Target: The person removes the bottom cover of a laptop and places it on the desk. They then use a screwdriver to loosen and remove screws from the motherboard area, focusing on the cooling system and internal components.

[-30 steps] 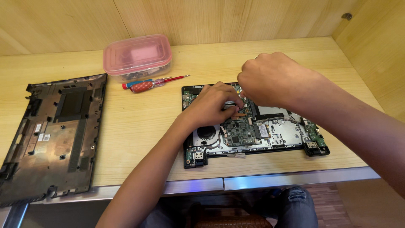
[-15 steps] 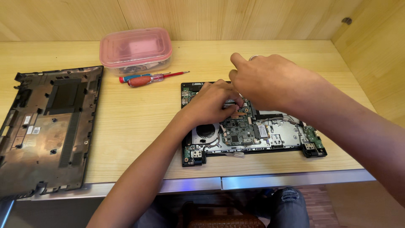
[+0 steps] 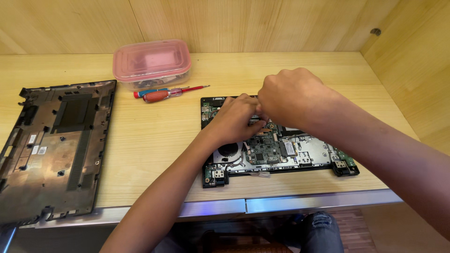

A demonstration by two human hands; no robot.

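Right of centre on the wooden desk (image 3: 154,140) lies the opened laptop chassis (image 3: 300,157), a flat black rectangle with its insides facing up: a green circuit board (image 3: 265,151), a round black cooling fan (image 3: 228,150) with copper-coloured piping beside it, silvery metal shielding toward 3 o'clock, and hinge brackets at both near corners. Both hands meet over the chassis's far edge. The left hand (image 3: 234,119) rests knuckles-up on the board area with its fingers curled down onto the parts; whether it pinches anything cannot be told, since the fingertips are hidden. The right hand (image 3: 293,98) is bunched into a loose fist just beside and partly above the left, touching it at the fingers; what it grips, if anything, is covered by its own back. The chassis's far middle portion is hidden under both hands.

At 10 o'clock from the chassis, a red-handled screwdriver (image 3: 161,95) with a thin red shaft lies beside a blue-ended tool, mostly hidden behind it. Just beyond them sits a clear plastic container with a pink lid (image 3: 151,58), its contents hard to make out. At 9 o'clock, well apart, the removed laptop bottom cover (image 3: 56,145) lies inside-up, dark, dusty and ribbed with vent slots, its left edge cut off by the frame.
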